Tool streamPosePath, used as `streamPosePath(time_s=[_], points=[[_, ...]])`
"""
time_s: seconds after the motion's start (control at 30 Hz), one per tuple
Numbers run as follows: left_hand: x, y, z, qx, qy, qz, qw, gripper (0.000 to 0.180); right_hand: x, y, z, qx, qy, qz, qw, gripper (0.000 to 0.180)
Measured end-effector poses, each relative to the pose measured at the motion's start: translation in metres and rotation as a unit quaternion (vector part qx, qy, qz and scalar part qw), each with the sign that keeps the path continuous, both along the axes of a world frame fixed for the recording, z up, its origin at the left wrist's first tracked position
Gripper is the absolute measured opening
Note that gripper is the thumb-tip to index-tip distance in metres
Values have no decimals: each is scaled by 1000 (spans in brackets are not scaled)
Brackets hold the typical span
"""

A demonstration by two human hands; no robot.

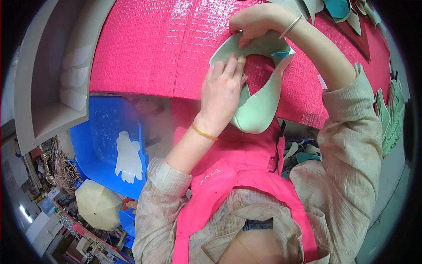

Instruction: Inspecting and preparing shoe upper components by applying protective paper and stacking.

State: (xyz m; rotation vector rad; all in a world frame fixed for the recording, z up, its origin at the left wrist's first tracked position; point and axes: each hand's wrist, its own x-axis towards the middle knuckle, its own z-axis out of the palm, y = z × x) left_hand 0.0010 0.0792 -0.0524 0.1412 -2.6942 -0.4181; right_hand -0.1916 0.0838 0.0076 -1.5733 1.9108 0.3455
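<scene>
A mint-green shoe upper point(259, 112), curved into an open loop, rests at the near edge of the pink-covered table point(136, 48). Its rounded near end overhangs toward my pink apron. My left hand point(222, 92) grips the upper's left side, fingers laid over the inner face and the thumb hidden; one fingertip wears a pale cover. At the far rim, my right hand point(255, 24) is curled with a finger pressed against the inside. A small teal patch point(281, 54) shows on the upper's right end.
A grey open box point(26, 79) with white pieces stands at the left. Below it is a blue bin point(94, 132) holding white cut pieces point(128, 156). Stacked mint pieces point(392, 116) hang at the right; more pieces point(336, 9) lie at the far right of the table.
</scene>
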Motion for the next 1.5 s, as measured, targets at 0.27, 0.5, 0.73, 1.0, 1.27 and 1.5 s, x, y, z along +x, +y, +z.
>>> streamPosePath(time_s=[0.27,0.5,0.73,1.0,1.27,1.5], points=[[-15,-17,-10,1,32,-46,998,37,-19,21,0,0,-9,-21,1000,51],[-26,-20,4,-88,-33,-75,993,34,-31,31,-29,-107,-33,-14,994,36],[-35,-27,2,3,-45,-114,992,30,-18,36,-15,-93,27,-101,990,32],[-15,-32,13,186,-85,-384,900,24,-6,104,-29,-211,-303,-395,841,29],[-16,79,14,214,10,-211,954,25,-5,75,-10,-129,-165,-206,956,29],[-9,6,-10,46,23,-100,994,44,-2,72,-4,-153,13,-53,987,28]])
